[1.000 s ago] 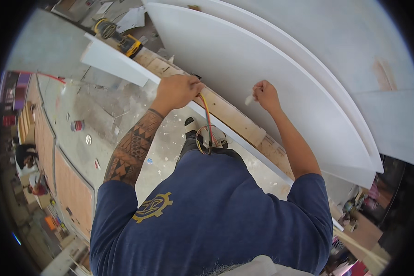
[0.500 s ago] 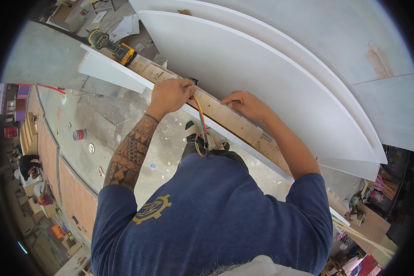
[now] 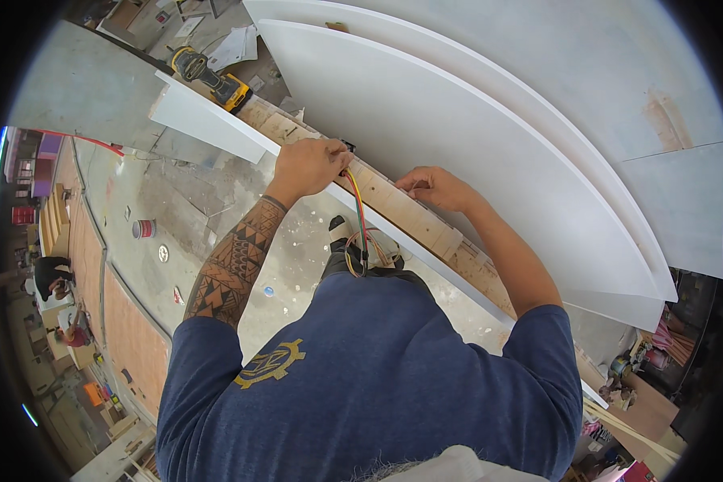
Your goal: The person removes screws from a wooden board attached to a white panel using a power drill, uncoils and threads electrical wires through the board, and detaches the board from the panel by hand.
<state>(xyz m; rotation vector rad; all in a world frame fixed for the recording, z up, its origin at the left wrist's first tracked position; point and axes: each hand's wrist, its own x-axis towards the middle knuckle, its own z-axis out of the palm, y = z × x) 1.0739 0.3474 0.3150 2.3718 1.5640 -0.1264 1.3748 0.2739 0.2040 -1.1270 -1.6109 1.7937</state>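
Note:
My left hand (image 3: 309,167) is closed in a pinch at the upper end of a bundle of coloured wires (image 3: 359,205), above a narrow wooden ledge (image 3: 434,231). Yellow, red and green strands hang from its fingers over the white front edge and down to a loose coil by my legs. A small dark piece (image 3: 348,145) shows just behind those fingertips. Farther right along the ledge is my right hand (image 3: 440,189), thumb and fingers drawn together near the base of the white panel. Whatever its fingertips hold, if anything, is too small to make out.
A yellow and black cordless power tool (image 3: 210,79) lies on the ledge at far left. Large curved white panels (image 3: 458,120) rise behind the ledge. A can (image 3: 144,229) stands on the stained floor. Two people (image 3: 52,277) are at far left.
My right hand's fingers have curled closer together. My left hand keeps its pinch at the wires. The whole view has shifted slightly.

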